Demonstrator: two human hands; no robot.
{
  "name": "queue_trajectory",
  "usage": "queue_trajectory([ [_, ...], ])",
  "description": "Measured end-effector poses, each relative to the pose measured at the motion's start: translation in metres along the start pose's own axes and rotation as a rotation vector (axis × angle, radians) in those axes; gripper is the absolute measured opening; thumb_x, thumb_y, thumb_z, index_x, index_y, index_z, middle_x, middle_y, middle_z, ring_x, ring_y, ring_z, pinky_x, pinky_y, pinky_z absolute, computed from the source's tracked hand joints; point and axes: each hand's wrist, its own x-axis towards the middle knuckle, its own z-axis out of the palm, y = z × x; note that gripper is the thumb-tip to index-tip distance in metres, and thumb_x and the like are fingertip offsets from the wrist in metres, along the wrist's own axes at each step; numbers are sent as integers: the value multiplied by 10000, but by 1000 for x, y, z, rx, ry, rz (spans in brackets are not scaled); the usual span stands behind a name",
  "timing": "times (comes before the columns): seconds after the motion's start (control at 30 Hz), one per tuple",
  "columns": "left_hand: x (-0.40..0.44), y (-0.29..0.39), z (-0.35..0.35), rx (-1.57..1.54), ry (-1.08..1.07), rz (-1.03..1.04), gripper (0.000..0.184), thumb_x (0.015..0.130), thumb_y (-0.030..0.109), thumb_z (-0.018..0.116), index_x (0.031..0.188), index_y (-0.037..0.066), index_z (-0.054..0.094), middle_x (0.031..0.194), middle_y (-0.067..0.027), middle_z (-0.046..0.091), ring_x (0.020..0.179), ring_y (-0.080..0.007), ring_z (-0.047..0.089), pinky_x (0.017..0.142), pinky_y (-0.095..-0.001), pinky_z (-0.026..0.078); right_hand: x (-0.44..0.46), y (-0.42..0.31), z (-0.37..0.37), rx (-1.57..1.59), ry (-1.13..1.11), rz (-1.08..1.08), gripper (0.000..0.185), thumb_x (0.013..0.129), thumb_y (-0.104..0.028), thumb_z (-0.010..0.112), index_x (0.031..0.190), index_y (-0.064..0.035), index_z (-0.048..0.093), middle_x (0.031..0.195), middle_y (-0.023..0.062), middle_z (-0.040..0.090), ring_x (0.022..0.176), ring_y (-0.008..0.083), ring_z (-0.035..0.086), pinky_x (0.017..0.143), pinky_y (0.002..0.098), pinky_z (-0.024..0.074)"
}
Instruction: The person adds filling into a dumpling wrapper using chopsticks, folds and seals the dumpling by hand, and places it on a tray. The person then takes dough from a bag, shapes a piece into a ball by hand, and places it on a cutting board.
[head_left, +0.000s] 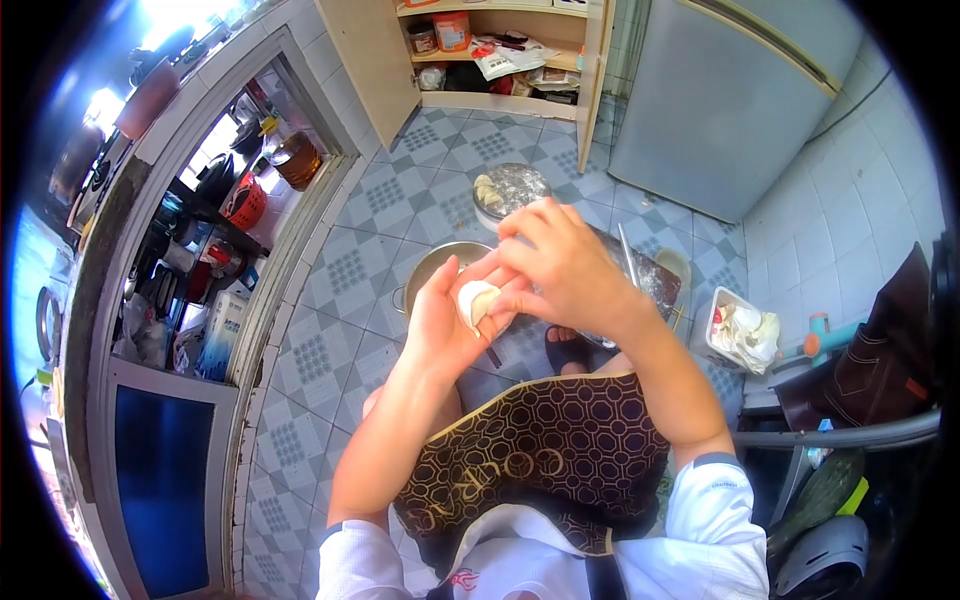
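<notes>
A white, folded dumpling (476,302) rests on the palm and fingers of my left hand (436,322), cupped around it. From the other side my right hand (568,268) reaches over, its thumb and fingers pressed at the dumpling's right edge. Below them stands a metal bowl (411,283) on the floor, partly covered by my hands; its contents are hard to see. Beyond is a round, flour-dusted tray (525,182) with several dumplings (487,191) at its left side. A dark, floured board (657,284) lies partly hidden behind my right forearm.
A thin stick-like tool (628,254) leans over the board, beside a small round bowl (674,264). To the right stands a white bin (716,343) with crumpled plastic. Ahead are an open cupboard (490,100) and a grey refrigerator (725,100). A patterned apron (530,440) covers my lap.
</notes>
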Motion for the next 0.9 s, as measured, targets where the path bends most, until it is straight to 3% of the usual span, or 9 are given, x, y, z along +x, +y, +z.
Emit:
queue_trajectory([
  [0.07, 5, 4, -19, -37, -238, -71, 532, 969, 383, 197, 1175, -41, 445, 1073, -164, 546, 1000, -275, 566, 744, -342, 513, 2, -5, 2, -82, 51, -123, 359, 666, -332, 701, 871, -54, 603, 1006, 74, 544, 988, 262, 488, 873, 383, 398],
  [0.2, 4, 3, -19, -71, -234, -70, 501, 970, 373, 214, 1153, -22, 464, 1038, -130, 566, 935, -232, 588, 732, -342, 510, 2, -12, 9, -104, 23, -189, 274, 686, -273, 665, 846, -61, 596, 986, 67, 558, 973, 247, 503, 876, 383, 401],
  [0.27, 0, -2, -4, 48, 0, 13, 482, 970, 369, 224, 1127, -8, 481, 1003, -107, 579, 877, -212, 596, 719, -340, 511, 2, -12, 14, -215, 54, -253, 218, 688, -225, 626, 830, -64, 592, 974, 59, 564, 964, 234, 510, 879, 382, 403],
  [0.4, -1, 1, -9, 39, 60, 40, 487, 970, 370, 223, 1141, -7, 479, 998, -100, 578, 884, -215, 595, 679, -321, 515, -2, -15, 20, -284, 44, -284, 192, 680, -198, 603, 820, -67, 585, 974, 54, 568, 949, 225, 518, 880, 383, 405],
  [0.47, 3, 6, -26, -44, -239, -26, 426, 960, 323, 305, 1195, -1, 449, 1056, -122, 575, 912, -233, 606, 746, -364, 532, -1, -19, 20, -314, 150, -302, 122, 697, -176, 592, 778, -85, 587, 902, 30, 558, 897, 197, 528, 847, 354, 406],
  [0.6, -5, 3, -6, 31, -234, 44, 485, 957, 353, 292, 1261, -4, 418, 1062, -109, 576, 905, -224, 606, 687, -344, 544, 2, -28, 5, -235, 121, -177, 144, 684, -175, 603, 790, -81, 578, 891, 38, 555, 900, 205, 527, 838, 350, 410],
  [0.67, -5, 2, -8, 53, -328, 31, 543, 969, 380, 222, 1314, -11, 375, 1134, -118, 559, 925, -198, 587, 621, -280, 503, 2, -29, 4, -221, 134, -157, 188, 667, -186, 617, 808, -68, 577, 874, 46, 550, 898, 214, 524, 833, 351, 415],
  [0.77, -9, 3, -3, 40, -215, 58, 519, 955, 377, 286, 1312, 13, 385, 1064, -87, 585, 887, -197, 611, 604, -287, 539, 1, -24, 9, -246, 153, -224, 205, 661, -185, 615, 819, -58, 581, 865, 47, 547, 882, 214, 524, 821, 354, 423],
  [0.9, -5, 4, -14, 31, -307, 67, 517, 954, 378, 295, 1319, 21, 379, 1066, -88, 589, 864, -196, 619, 606, -288, 543, 1, -22, 11, -210, 140, -269, 202, 664, -161, 607, 832, -52, 587, 873, 47, 551, 868, 210, 527, 815, 358, 430],
])
